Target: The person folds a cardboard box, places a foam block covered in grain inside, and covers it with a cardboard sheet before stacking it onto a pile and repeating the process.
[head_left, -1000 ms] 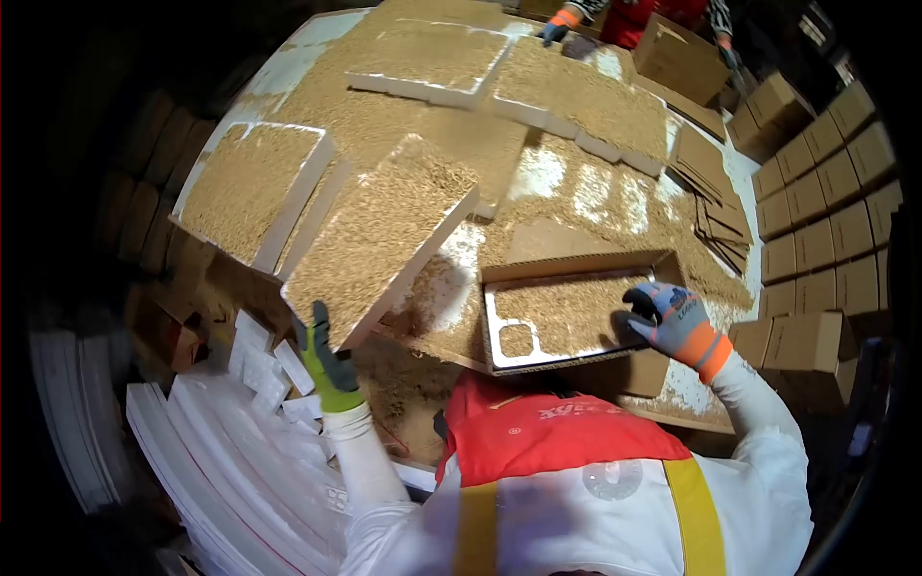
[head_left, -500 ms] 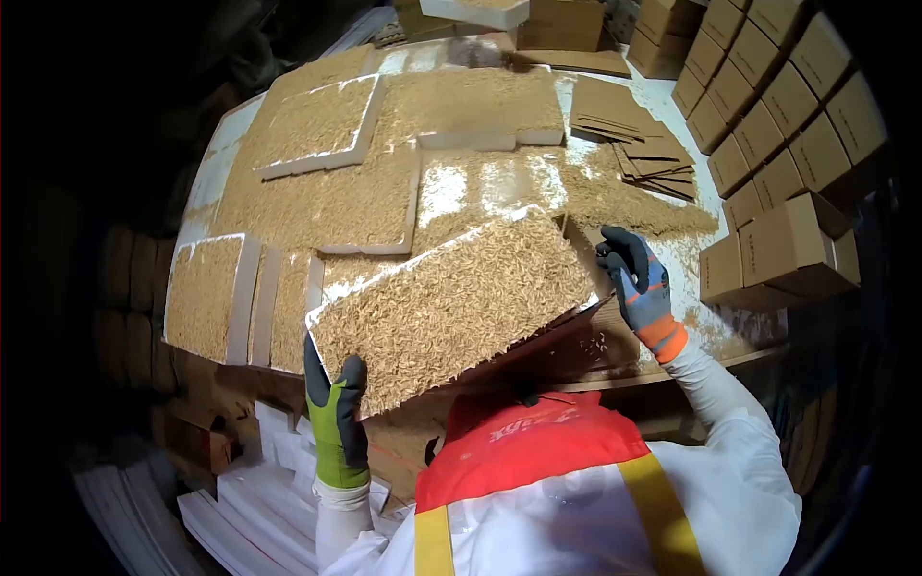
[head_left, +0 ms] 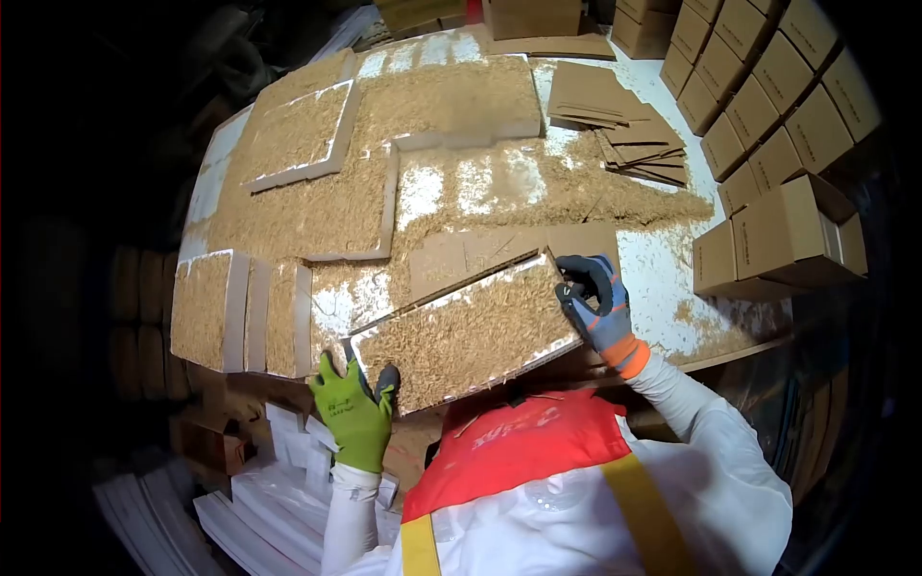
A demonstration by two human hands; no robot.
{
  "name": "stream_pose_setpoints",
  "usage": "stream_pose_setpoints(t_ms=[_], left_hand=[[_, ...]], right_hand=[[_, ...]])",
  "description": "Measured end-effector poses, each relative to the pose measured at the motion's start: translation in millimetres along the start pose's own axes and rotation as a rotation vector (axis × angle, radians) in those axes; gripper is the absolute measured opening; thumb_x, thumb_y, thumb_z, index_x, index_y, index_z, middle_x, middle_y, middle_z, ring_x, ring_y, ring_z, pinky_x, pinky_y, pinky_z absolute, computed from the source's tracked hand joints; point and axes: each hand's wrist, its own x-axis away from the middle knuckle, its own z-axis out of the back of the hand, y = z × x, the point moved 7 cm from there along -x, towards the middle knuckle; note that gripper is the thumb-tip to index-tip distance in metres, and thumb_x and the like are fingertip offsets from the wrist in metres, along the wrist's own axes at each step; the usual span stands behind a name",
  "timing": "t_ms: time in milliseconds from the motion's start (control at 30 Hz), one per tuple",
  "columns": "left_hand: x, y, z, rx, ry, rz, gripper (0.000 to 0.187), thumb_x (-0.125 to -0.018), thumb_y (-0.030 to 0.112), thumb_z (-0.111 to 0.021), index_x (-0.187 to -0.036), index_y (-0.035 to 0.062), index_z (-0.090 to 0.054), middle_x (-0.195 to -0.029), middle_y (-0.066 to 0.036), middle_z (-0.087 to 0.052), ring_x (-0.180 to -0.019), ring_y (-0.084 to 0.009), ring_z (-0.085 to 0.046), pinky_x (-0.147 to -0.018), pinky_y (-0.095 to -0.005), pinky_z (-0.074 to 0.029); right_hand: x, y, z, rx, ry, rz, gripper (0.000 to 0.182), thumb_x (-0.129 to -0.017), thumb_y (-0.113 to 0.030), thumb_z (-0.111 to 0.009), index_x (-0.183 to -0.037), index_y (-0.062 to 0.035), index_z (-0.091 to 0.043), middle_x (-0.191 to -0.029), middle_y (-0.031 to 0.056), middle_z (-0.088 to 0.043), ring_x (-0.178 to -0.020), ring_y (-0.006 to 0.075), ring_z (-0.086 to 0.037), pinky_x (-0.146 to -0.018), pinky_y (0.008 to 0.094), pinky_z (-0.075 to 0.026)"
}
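A white-edged tray [head_left: 466, 331] full of tan, grain-like pieces sits tilted in a cardboard box [head_left: 447, 291], whose flap spreads out behind it. My left hand [head_left: 357, 403], in a green and black glove, is at the tray's left end, thumb over the near corner and fingers apart. At the right end is my right hand [head_left: 595, 300], in a blue-grey and black glove with an orange cuff. Its fingers are bent around the box's right edge.
More filled trays [head_left: 298, 130] cover the table's left and back. Flat cardboard pieces [head_left: 615, 115] lie at the back right. Closed boxes [head_left: 749, 110] are stacked at the right, beside an open box [head_left: 792, 230]. White strips [head_left: 264, 518] lie at lower left.
The filled tray has moved down into the box and toward me. My left hand has turned and spread its fingers; my right hand has shifted left and down onto the box's edge.
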Motion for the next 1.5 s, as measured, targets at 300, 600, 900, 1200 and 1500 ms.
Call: stream_pose_setpoints(t_ms=[300, 600, 900, 1200, 1500], left_hand=[[-6, 33, -2, 0.388, 0.026, -0.207, 0.054, -0.07, 0.019, -0.08, -0.119, 0.0089, -0.062, -0.12, -0.013, -0.058, -0.109, -0.0359, -0.055, -0.092, -0.0444, -0.044], [-30, 63, -11, 0.362, -0.125, -0.137, 0.044, -0.067, 0.021, -0.081, -0.108, 0.0105, -0.066, -0.105, -0.008, -0.062, -0.095, -0.0304, -0.061, -0.077, -0.0409, -0.05], [-25, 66, -26, 0.42, -0.086, -0.125, 0.054, -0.062, 0.014, -0.08, -0.115, 0.0094, -0.065, -0.116, -0.013, -0.06, -0.102, -0.0347, -0.058, -0.087, -0.0439, -0.048], [-30, 53, 12, 0.462, 0.163, -0.158, 0.049, -0.07, 0.0, -0.074, -0.118, 0.0057, -0.065, -0.118, -0.015, -0.063, -0.108, -0.0366, -0.058, -0.091, -0.0394, -0.049], [-35, -30, 105, 1.057, 0.571, -0.232, 0.113, -0.061, 0.033, -0.092, -0.149, 0.0013, -0.028, -0.145, -0.018, -0.042, -0.129, -0.0297, -0.049, -0.1, -0.0403, -0.044]], right_hand=[[-77, 130, 63, 0.391, 0.026, 0.046, 0.027, -0.084, -0.023, -0.069, -0.108, -0.0117, -0.065, -0.106, 0.0129, -0.062, -0.099, 0.0315, -0.061, -0.085, 0.0375, -0.05], [-261, 327, 132, 1.323, -0.116, -0.684, 0.095, -0.079, -0.067, -0.062, -0.152, -0.0146, -0.029, -0.158, 0.0102, -0.025, -0.145, 0.0354, -0.021, -0.116, 0.0531, -0.02], [-287, 326, 51, 1.483, -0.589, -0.076, 0.031, -0.086, -0.042, -0.059, -0.098, -0.0147, -0.067, -0.108, 0.0091, -0.066, -0.105, 0.0256, -0.059, -0.088, 0.0425, -0.043], [-208, -34, 95, -0.035, -0.181, 0.361, 0.018, -0.094, -0.005, -0.057, -0.111, 0.0002, -0.058, -0.113, 0.0098, -0.063, -0.084, 0.0135, -0.063, -0.072, 0.0237, -0.051], [-115, -134, 10, -0.272, -0.52, 0.455, 0.027, -0.101, -0.02, -0.05, -0.108, 0.0045, -0.059, -0.11, 0.0209, -0.061, -0.078, 0.0172, -0.062, -0.061, 0.0265, -0.052]])
